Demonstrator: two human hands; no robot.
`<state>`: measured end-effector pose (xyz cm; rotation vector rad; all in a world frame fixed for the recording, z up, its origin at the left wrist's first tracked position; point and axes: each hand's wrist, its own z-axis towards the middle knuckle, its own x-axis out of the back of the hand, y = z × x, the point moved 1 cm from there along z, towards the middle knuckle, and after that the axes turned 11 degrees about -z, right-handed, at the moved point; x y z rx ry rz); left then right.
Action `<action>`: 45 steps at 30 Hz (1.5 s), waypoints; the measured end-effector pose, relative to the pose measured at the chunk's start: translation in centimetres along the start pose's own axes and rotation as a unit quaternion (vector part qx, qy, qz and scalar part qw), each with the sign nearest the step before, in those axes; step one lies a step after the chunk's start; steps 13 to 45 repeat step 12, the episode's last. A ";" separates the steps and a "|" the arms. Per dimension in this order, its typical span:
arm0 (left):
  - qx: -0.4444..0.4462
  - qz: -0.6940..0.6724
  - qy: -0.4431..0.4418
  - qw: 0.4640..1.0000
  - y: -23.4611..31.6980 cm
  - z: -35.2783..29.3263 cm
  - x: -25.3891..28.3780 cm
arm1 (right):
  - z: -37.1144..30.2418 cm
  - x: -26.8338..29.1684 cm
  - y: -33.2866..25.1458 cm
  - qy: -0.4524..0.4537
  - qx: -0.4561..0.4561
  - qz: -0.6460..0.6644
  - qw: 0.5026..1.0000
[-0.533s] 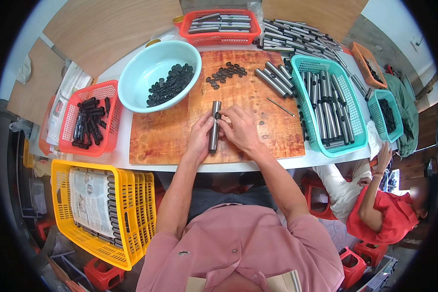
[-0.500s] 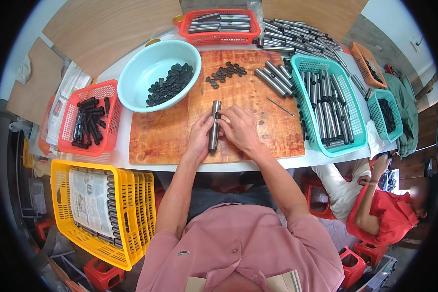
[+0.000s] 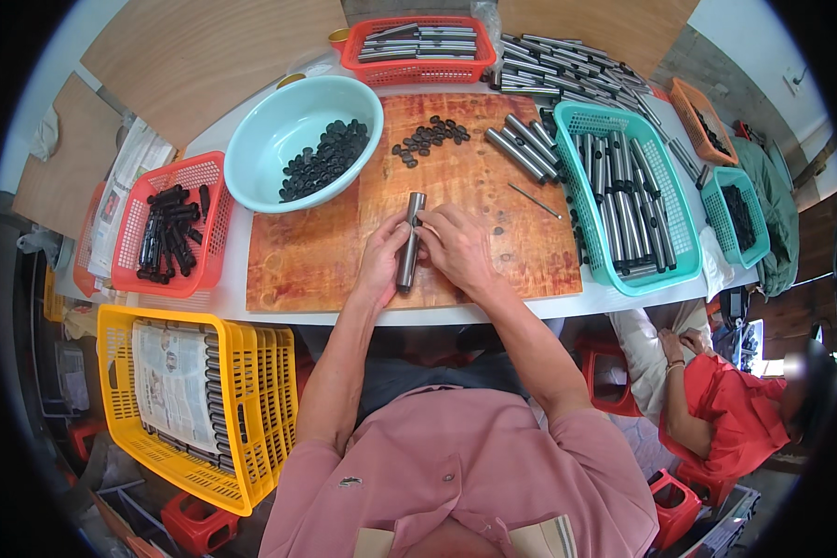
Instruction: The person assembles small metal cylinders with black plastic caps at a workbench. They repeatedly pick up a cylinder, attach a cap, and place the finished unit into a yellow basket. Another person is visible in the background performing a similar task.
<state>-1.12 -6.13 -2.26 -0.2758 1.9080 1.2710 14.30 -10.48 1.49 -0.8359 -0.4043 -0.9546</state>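
Note:
A grey metal tube (image 3: 406, 265) stands out over the front of the wooden board (image 3: 316, 260), its far end pointing away from me. My left hand (image 3: 381, 259) is closed around its left side. From the right, the bent fingers of my right hand (image 3: 458, 249) press against the tube near its upper half. Whether a small part sits under those fingertips is hidden. Beyond my hands lies a loose group of small black oval caps (image 3: 430, 139). More black caps (image 3: 325, 160) fill part of the light-blue basin (image 3: 251, 139).
Several tubes (image 3: 521, 149) and a thin rod (image 3: 534, 200) lie right of my hands. A teal basket (image 3: 656, 280) holds more tubes. At left are a red basket (image 3: 216, 228) of black parts and a yellow crate (image 3: 251, 418). A person in red (image 3: 725, 414) sits at right.
My hands stay on the tube with barely any shift; the dark piece that showed by my right fingertips is no longer plainly seen. The seated person's raised hand has come down to the lap.

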 end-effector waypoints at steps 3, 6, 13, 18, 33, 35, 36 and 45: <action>-0.005 0.003 0.012 1.000 0.1 -0.1 -0.3 | 0.0 0.2 -0.4 0.005 -0.004 -0.013 1.000; 0.014 0.007 0.035 0.999 0.5 -0.2 -0.8 | 0.0 0.1 -0.7 0.005 -0.004 -0.004 1.000; 0.075 0.009 0.002 0.997 1.0 0.3 0.8 | -0.2 0.4 -0.7 -0.081 -0.080 0.102 0.988; 0.075 0.009 0.002 0.997 1.0 0.3 0.8 | -0.2 0.4 -0.7 -0.081 -0.080 0.102 0.988; 0.075 0.009 0.002 0.997 1.0 0.3 0.8 | -0.2 0.4 -0.7 -0.081 -0.080 0.102 0.988; 0.075 0.009 0.002 0.997 1.0 0.3 0.8 | -0.2 0.4 -0.7 -0.081 -0.080 0.102 0.988; 0.075 0.009 0.002 0.997 1.0 0.3 0.8 | -0.2 0.4 -0.7 -0.081 -0.080 0.102 0.988; 0.075 0.009 0.002 0.997 1.0 0.3 0.8 | -0.2 0.4 -0.7 -0.081 -0.080 0.102 0.988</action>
